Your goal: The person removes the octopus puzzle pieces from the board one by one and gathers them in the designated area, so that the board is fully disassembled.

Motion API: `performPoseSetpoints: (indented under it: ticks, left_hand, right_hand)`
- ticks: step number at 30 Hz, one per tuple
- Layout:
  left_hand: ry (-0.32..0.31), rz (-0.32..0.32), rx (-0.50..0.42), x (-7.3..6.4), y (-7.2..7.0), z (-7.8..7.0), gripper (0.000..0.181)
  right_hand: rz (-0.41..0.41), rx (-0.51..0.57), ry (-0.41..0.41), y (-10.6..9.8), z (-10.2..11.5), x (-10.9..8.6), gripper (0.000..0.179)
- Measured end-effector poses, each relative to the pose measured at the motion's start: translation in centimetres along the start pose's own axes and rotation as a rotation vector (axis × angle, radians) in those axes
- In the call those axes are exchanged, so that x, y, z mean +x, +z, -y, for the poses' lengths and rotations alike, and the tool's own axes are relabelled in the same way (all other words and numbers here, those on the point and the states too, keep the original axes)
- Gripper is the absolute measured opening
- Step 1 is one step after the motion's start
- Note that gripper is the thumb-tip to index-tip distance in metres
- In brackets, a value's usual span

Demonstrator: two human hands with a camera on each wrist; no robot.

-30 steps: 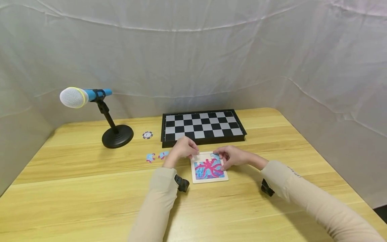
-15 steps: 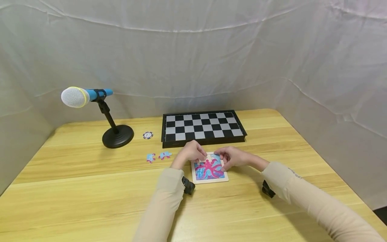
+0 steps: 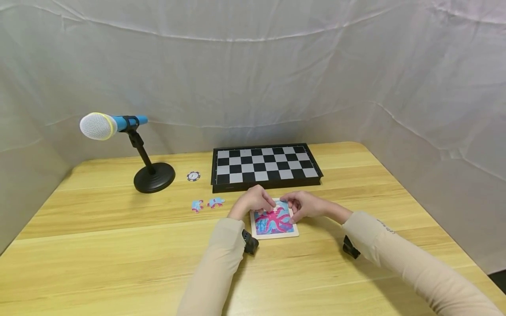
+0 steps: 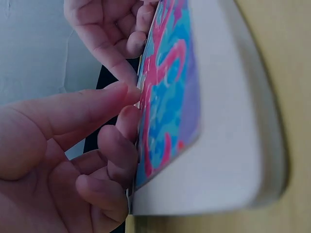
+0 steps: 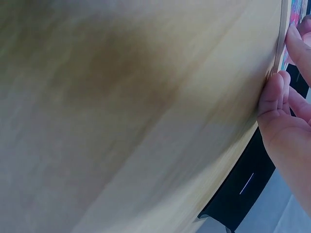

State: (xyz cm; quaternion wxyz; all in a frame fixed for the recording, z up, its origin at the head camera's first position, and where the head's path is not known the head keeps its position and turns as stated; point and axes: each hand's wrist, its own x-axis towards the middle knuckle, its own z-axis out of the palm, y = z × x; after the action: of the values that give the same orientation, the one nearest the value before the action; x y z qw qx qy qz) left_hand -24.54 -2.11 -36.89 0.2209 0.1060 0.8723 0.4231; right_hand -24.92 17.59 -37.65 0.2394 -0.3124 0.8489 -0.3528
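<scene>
A small square jigsaw tray (image 3: 275, 236) with a pale frame lies on the table, showing a pink octopus on blue. My left hand (image 3: 258, 199) reaches over its upper left part, thumb and index fingertips meeting at the picture. They pinch what seems to be a puzzle piece, mostly hidden by the fingers. In the left wrist view, the other fingers of the left hand (image 4: 73, 160) curl close to the tray's edge. My right hand (image 3: 306, 204) grips the tray at its right side and top right corner. Two loose puzzle pieces (image 3: 197, 206) lie left of the tray.
Behind the tray lies a black-framed checkerboard (image 3: 265, 164). A blue microphone (image 3: 130, 121) on a black stand (image 3: 154, 177) stands at the back left, with a poker chip (image 3: 193, 176) beside it. Pale cloth (image 3: 253, 79) hangs behind the wooden table (image 3: 118, 263).
My left hand has moved right, from the tray's top left corner to over the upper middle of the picture. The right hand keeps its grip, and the two loose pieces stay put.
</scene>
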Motion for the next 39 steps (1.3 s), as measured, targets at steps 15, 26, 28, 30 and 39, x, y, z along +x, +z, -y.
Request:
performPoseSetpoints:
  ticks: [15,26,28,30,39]
  left_hand:
    - [0.026,0.012,-0.065,0.1,0.4,-0.5,0.010]
    - [0.002,0.003,-0.139,0.2,0.6,-0.5,0.013]
    - [-0.001,-0.001,-0.138,0.2,0.6,-0.5,0.012]
    - [-0.006,0.000,-0.134,0.3,0.6,-0.4,0.012]
    - [-0.020,-0.005,-0.139,0.2,0.6,-0.4,0.013]
  right_hand:
    - [-0.023,-0.042,-0.021,0.0,0.1,-0.1,0.061]
    - [-0.054,-0.028,-0.060,0.2,-0.4,-0.3,0.030]
    - [-0.059,-0.036,-0.079,0.2,-0.5,-0.4,0.026]
    - [-0.066,-0.041,-0.092,0.3,-0.6,-0.4,0.022]
    - [-0.090,-0.052,-0.143,0.3,-0.9,-0.4,0.016]
